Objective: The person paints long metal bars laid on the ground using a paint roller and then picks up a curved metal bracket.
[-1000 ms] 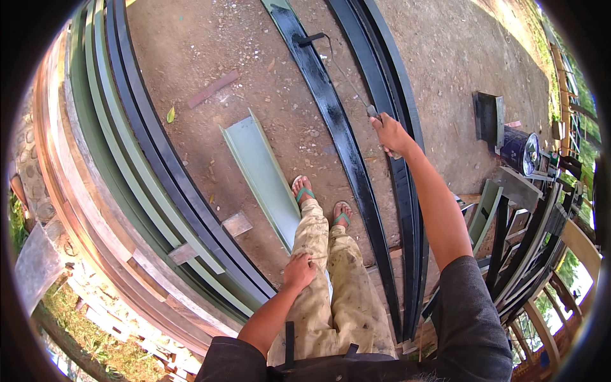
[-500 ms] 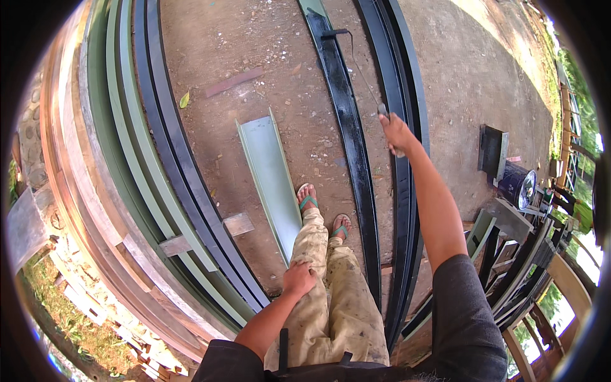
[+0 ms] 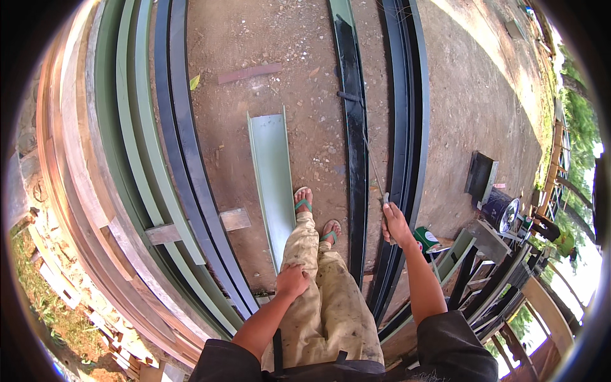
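Note:
My right hand (image 3: pixel 396 224) is closed around the handle of a small paint roller (image 3: pixel 349 97). A long thin wire frame runs from the handle up to the black roller head, which lies across a steel channel (image 3: pixel 356 172). Wet-looking black paint coats this channel's trough, while its far end is still pale green. My left hand (image 3: pixel 293 280) rests on my left thigh, its fingers draped over the trouser leg and holding no tool. A short pale green channel (image 3: pixel 273 172) lies on the ground just left of my feet.
Black channels (image 3: pixel 400 127) lie close together on the right. Dark and green channels (image 3: pixel 181 127) and wooden planks (image 3: pixel 70 146) line the left, with a wood block (image 3: pixel 234 219) under them. A green-and-white can (image 3: pixel 426 238), a dark blue bucket (image 3: pixel 503 210) and stacked metal offcuts stand at right.
My right hand has drawn the roller nearer along the channel, lowering the handle toward me. My left hand stays on my thigh. The green-and-white can has come into sight beside my right forearm.

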Demonstrator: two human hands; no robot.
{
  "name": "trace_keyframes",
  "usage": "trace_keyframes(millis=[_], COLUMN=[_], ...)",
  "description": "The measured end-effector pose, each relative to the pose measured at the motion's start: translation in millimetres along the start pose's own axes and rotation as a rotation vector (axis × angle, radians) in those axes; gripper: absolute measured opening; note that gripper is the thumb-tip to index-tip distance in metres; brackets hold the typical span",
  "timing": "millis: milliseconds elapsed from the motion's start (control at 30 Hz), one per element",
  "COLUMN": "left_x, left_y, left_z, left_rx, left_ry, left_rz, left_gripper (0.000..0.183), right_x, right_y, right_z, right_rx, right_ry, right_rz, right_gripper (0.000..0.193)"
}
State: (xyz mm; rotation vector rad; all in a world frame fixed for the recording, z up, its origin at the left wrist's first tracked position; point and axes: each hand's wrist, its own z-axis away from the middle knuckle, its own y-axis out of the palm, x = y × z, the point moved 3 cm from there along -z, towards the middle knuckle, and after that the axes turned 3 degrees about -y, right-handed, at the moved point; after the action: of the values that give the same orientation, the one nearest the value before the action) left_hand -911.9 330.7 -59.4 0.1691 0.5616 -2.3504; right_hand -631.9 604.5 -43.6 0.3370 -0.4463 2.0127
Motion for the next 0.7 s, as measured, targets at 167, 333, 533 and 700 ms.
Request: trace_keyframes(millis=[167,333,533,700], left_x=[5,7,2,-8], left_y=[-2,1,0,-5], left_z=[3,0,0,2], left_rx=[0.01,-0.037,-0.044,-0.044], left_ry=[-0.002,0.024,0.065,0.026], left_rz=[0.0,0.005,-0.02,-0.014], left_gripper=[0.036,0.035,0.035,0.035], right_x=[97,246,212,42], right_y=[-17,-40,-41,-5], right_z=[-74,-156,-171,-59], right_rx=[-0.032,-0.04,0.002,-0.048], right_ry=[-0.19,-0.145,-0.25,-0.147], right_rz=[0.203,0.171,0.225,0.059], right_gripper=[0.048,0.046,0.054,0.047])
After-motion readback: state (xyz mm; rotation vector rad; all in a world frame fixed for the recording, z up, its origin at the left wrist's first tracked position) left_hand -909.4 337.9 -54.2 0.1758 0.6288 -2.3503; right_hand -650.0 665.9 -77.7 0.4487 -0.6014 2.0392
